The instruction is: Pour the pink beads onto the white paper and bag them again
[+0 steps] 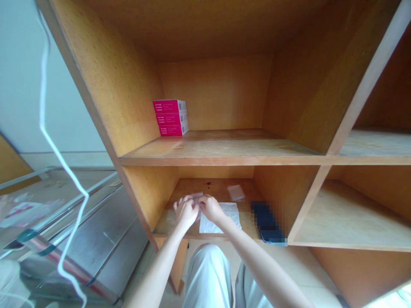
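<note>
In the lower compartment my left hand [187, 211] and my right hand [210, 207] are close together, fingers bent and pinching at a small clear plastic piece [197, 195] between them. Just what each hand grips is too small to make out. A white sheet [228, 210] lies flat beneath and beside my right hand. Behind it, a small clear packet [236, 192] rests on the shelf board. At the right side of this compartment lies a dark, pixelated flat object [268, 222].
Three pink boxes [171, 118] are stacked at the left of the upper shelf [224, 147]. A white cable [64, 162] hangs at the left, in front of a metal-framed cart [105, 239]. A wooden divider [310, 201] stands right of the dark object.
</note>
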Tool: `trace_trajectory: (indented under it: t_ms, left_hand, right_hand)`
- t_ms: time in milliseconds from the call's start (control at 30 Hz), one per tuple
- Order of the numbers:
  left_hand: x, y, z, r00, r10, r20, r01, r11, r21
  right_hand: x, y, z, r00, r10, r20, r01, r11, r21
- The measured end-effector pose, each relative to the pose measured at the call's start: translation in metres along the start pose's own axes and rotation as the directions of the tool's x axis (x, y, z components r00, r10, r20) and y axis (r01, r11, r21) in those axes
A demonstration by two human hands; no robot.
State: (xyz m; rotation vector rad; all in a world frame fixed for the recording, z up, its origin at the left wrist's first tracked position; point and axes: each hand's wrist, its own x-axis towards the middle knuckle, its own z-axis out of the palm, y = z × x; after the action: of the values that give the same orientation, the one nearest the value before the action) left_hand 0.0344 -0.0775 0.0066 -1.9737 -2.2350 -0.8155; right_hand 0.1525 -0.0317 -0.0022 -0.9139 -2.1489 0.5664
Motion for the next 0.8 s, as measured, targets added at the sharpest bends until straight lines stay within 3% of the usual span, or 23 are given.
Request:
trace_trajectory:
  t_ms: [267,433,533,700,800]
  left_hand:
    - [0.006,0.004,-0.009,0.996,0.065,0.065,-0.062,0.997,-0.051]
    - [0.009,0.006,-0.011,0.987,0.127,0.095,-0.115,0.986,-0.122]
    - [0.008,0.009,-0.010,0.982,0.160,0.103,-0.141,0.975,-0.172]
    - [0.003,0.009,-0.006,0.982,0.186,0.007,-0.172,0.922,-0.347]
    - [-0.001,0.005,-0.004,0.989,0.096,-0.111,-0.140,0.839,-0.525]
  right_hand:
    - [0.011,-0.008,-0.015,0.986,-0.008,0.164,0.040,0.981,-0.190]
    - [0.018,-0.014,-0.030,0.955,-0.052,0.293,0.102,0.982,-0.157]
    - [0.022,-0.011,-0.033,0.948,-0.052,0.314,0.109,0.980,-0.165]
    - [0.027,0.002,-0.036,0.889,-0.009,0.457,0.034,0.998,-0.047]
    - [0.025,0.009,-0.045,0.910,0.063,0.410,-0.108,0.990,0.089]
